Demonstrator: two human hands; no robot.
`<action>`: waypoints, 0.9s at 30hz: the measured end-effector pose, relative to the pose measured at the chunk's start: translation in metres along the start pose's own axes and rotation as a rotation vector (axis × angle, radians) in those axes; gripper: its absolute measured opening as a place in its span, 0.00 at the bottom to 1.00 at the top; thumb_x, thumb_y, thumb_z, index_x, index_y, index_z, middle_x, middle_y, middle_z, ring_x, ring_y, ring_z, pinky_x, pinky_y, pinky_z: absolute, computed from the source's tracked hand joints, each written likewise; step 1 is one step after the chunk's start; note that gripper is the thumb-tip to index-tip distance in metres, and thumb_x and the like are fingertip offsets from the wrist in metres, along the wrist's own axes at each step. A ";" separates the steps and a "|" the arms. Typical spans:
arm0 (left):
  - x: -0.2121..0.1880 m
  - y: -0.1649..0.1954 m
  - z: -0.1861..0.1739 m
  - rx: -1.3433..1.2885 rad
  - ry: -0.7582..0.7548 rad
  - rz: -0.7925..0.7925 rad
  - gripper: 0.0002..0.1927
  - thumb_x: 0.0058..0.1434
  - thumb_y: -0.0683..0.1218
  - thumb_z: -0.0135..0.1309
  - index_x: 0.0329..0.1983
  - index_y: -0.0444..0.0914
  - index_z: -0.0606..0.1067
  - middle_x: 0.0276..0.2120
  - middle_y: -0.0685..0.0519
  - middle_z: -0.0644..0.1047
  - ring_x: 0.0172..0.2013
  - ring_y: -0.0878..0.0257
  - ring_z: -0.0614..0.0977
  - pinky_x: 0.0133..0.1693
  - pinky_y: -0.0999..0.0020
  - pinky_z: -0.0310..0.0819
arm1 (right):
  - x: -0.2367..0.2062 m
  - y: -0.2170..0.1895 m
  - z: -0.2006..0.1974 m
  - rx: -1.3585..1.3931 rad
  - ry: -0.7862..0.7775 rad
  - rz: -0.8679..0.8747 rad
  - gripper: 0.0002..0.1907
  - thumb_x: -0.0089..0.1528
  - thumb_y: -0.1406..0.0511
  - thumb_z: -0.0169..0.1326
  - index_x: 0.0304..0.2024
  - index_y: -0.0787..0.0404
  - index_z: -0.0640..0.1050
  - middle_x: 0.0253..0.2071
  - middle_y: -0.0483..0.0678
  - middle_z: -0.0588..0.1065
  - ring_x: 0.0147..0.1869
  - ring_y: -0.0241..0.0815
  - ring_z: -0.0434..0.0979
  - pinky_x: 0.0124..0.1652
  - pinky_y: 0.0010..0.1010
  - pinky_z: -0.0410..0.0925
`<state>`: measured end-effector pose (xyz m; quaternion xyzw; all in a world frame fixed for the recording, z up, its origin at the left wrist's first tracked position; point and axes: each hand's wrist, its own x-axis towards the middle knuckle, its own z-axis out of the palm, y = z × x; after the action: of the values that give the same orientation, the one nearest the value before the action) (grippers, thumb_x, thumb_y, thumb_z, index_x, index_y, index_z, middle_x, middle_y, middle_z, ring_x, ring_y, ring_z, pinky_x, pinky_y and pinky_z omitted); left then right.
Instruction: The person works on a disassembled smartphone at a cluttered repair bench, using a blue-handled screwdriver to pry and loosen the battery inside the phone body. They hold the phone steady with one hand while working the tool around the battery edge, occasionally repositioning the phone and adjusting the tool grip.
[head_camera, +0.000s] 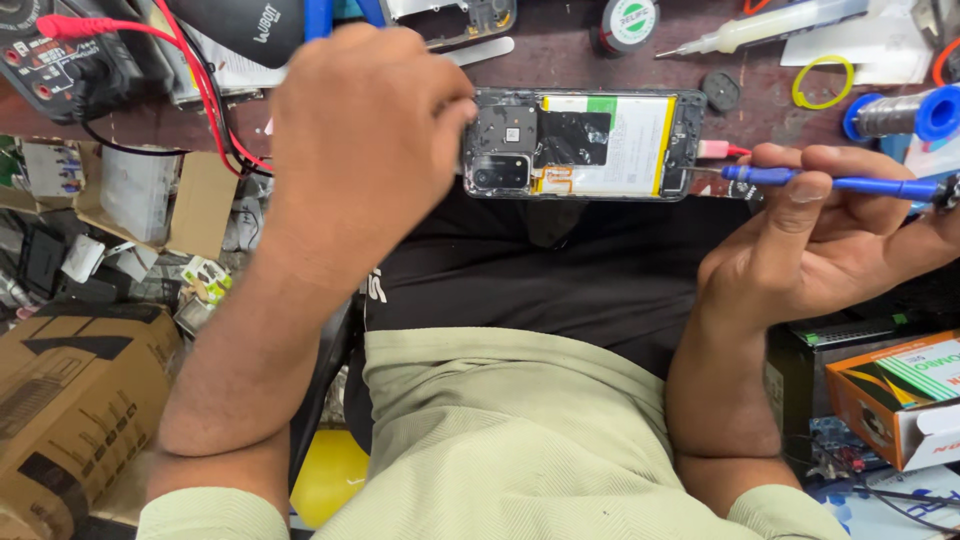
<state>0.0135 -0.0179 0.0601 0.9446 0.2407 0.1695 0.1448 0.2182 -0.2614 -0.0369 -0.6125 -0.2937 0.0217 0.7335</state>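
Phone (585, 145), opened with its back off, is lying on the bench. Left hand (365, 140) is gripping its left end, hiding that edge. Right hand (825, 235) is pinching a blue screwdriver (830, 182), tip touching the phone's right end.

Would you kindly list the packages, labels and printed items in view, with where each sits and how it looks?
Brown corrugated cardboard box: lower left, black printed shapes.
Orange, white and green carton: lower right, rectangular, end flap open.
White and yellow battery label: inside the opened phone, top centre, green corner patch.
Round solder-wick spool: top edge, green and white label.
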 end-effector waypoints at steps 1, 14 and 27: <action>0.001 0.002 0.003 -0.034 -0.038 0.029 0.04 0.60 0.46 0.66 0.33 0.42 0.83 0.33 0.54 0.76 0.40 0.53 0.78 0.43 0.57 0.66 | -0.002 0.000 0.002 0.005 -0.012 -0.008 0.34 0.84 0.73 0.58 0.74 0.54 0.47 0.51 0.55 0.71 0.42 0.46 0.76 0.48 0.32 0.76; 0.005 0.037 0.019 0.284 -0.058 0.164 0.06 0.58 0.43 0.58 0.29 0.41 0.72 0.33 0.52 0.68 0.40 0.56 0.71 0.42 0.59 0.61 | 0.018 -0.001 -0.013 0.046 0.183 -0.047 0.19 0.79 0.74 0.54 0.63 0.68 0.57 0.53 0.57 0.69 0.40 0.51 0.78 0.40 0.33 0.75; 0.021 0.093 0.065 -0.164 0.060 0.268 0.07 0.66 0.44 0.58 0.41 0.40 0.72 0.38 0.52 0.67 0.42 0.56 0.70 0.44 0.59 0.62 | 0.021 0.001 -0.018 0.065 0.108 -0.034 0.21 0.78 0.72 0.56 0.63 0.65 0.59 0.52 0.56 0.70 0.40 0.51 0.79 0.40 0.36 0.77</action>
<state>0.0940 -0.0977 0.0396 0.9479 0.1022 0.2345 0.1901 0.2442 -0.2689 -0.0302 -0.5838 -0.2630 -0.0143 0.7680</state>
